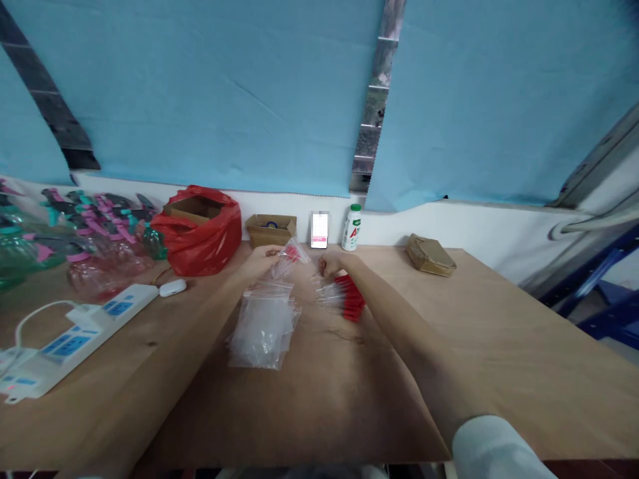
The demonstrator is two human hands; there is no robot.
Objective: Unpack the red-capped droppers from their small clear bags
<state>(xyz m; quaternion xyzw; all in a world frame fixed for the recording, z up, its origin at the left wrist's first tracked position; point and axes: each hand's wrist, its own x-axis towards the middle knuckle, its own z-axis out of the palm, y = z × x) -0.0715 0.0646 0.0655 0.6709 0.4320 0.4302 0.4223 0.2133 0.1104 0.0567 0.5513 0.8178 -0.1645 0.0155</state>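
Observation:
My left hand [265,255] is closed at the edge of a small clear plastic bag [283,265], which has something red inside its upper part. My right hand [335,263] has its fingers curled together just to the right of that bag; what they hold, if anything, is too small to make out. Below the right hand lies a bunch of thin pale rods with red ends [353,299], fanned on the table. Nearer to me, between my forearms, rests a loose stack of empty clear zip bags [264,329].
Along the wall stand a red plastic bag [212,233] around a carton, an open cardboard box [271,230], a lit phone [319,230] and a white bottle [352,229]. Leftward are several spray bottles [92,269], a power strip [74,342] and a white case [172,288]. A brown packet [430,255] lies right.

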